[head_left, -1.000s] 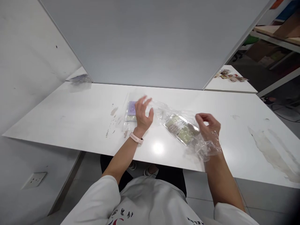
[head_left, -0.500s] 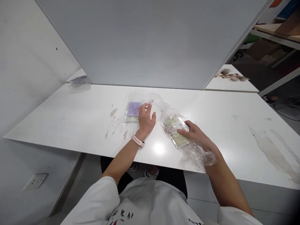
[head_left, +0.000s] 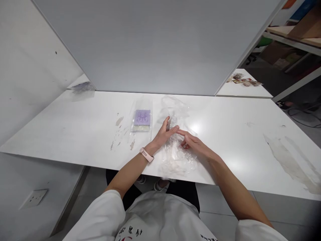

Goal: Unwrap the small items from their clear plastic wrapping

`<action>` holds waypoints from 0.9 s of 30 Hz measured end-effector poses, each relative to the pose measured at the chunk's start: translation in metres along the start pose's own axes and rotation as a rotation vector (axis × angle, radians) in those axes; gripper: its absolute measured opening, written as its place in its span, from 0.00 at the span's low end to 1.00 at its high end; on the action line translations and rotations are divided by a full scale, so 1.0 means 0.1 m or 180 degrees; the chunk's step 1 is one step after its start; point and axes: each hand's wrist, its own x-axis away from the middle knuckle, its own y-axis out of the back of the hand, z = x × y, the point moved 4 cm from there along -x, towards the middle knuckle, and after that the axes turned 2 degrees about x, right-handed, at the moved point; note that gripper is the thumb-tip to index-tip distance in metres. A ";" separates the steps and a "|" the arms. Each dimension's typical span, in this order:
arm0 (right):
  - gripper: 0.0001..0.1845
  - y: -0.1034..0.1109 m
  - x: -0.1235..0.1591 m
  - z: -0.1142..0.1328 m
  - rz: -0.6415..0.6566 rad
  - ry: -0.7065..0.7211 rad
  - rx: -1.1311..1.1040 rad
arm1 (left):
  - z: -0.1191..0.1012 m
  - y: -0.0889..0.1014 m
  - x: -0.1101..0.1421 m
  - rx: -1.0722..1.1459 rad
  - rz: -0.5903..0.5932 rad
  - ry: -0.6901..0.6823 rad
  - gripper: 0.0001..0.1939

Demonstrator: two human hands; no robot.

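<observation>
A crumpled clear plastic bag [head_left: 175,155] lies between my hands in front of me. My left hand [head_left: 164,134], with a pink band at its wrist, closes on the bag's upper part, thumb and forefinger to either side of it. My right hand [head_left: 194,144] presses in from the right with curled fingers on the plastic, its fingertips close to my left thumb. The pale green packet held earlier cannot be made out in the bag. Left of my hands lies a clear sleeve with a purple square card [head_left: 142,117] over something pale green.
A grey panel [head_left: 150,47] rises along the back of the white table [head_left: 95,134]. Clear plastic bags [head_left: 82,87] lie at the far left corner. Several small packets [head_left: 247,81] sit on the surface beyond, at right. A wall socket [head_left: 35,198] is low on the left.
My left hand has left the purple card's sleeve and moved right onto the bag. My right hand has brought the bag leftward and turned it, so the green packet no longer shows.
</observation>
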 end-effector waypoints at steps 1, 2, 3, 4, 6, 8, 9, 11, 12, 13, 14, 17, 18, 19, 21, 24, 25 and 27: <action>0.26 -0.03 -0.01 0.01 0.0028 0.0143 0.0109 | -0.02 0.02 0.00 0.0056 0.0024 0.0026 0.44; 0.26 -0.05 -0.02 0.02 -0.0025 0.0256 0.0236 | -0.02 0.04 -0.02 0.0120 0.0014 0.0072 0.45; 0.27 -0.04 -0.03 0.00 -0.0167 0.0317 0.0399 | 0.00 0.07 -0.04 0.0196 -0.0003 0.0147 0.48; 0.28 -0.02 -0.04 -0.02 -0.0394 0.0317 0.0609 | 0.02 0.09 -0.07 0.0277 -0.0023 0.0240 0.50; 0.32 0.10 -0.04 -0.09 -0.1025 0.0170 0.1129 | 0.09 0.15 -0.12 0.0388 -0.0056 0.0399 0.52; 0.39 0.28 -0.01 -0.19 -0.1629 -0.0128 0.1601 | 0.14 0.21 -0.17 0.0347 -0.0122 0.0432 0.51; 0.42 0.38 0.02 -0.24 -0.1846 -0.0299 0.1765 | 0.16 0.25 -0.18 0.0272 -0.0177 0.0424 0.50; 0.45 0.58 0.09 -0.32 -0.2137 -0.0592 0.1970 | 0.18 0.30 -0.20 0.0096 -0.0289 0.0421 0.50; 0.46 0.67 0.14 -0.35 -0.2262 -0.0712 0.2042 | 0.18 0.32 -0.19 0.0018 -0.0332 0.0430 0.50; 0.47 0.76 0.18 -0.37 -0.2396 -0.0819 0.2110 | 0.17 0.33 -0.19 -0.0042 -0.0359 0.0435 0.51; 0.47 0.83 0.22 -0.38 -0.2551 -0.0911 0.2173 | 0.17 0.34 -0.19 -0.0076 -0.0364 0.0432 0.52; 0.46 0.94 0.30 -0.27 -0.3061 -0.0869 0.2236 | 0.14 0.33 -0.18 -0.0129 -0.0323 0.0372 0.52; 0.46 0.93 0.29 -0.20 -0.3114 -0.0688 0.2188 | 0.13 0.32 -0.18 -0.0150 -0.0307 0.0345 0.52; 0.47 0.89 0.25 -0.13 -0.3052 -0.0459 0.2121 | 0.12 0.32 -0.18 -0.0175 -0.0296 0.0316 0.52; 0.50 0.77 0.09 0.01 -0.2652 -0.0022 0.1988 | 0.12 0.31 -0.18 -0.0227 -0.0275 0.0265 0.51; 0.47 0.61 -0.23 0.09 -0.2046 0.0341 0.1800 | 0.14 0.29 -0.18 -0.0351 -0.0219 0.0270 0.52; 0.40 0.61 -0.34 0.07 -0.1920 0.0357 0.1626 | 0.15 0.29 -0.18 -0.0397 -0.0198 0.0287 0.52; 0.22 0.69 -0.53 -0.04 -0.1849 0.0226 0.0935 | 0.17 0.29 -0.19 -0.0442 -0.0149 0.0290 0.51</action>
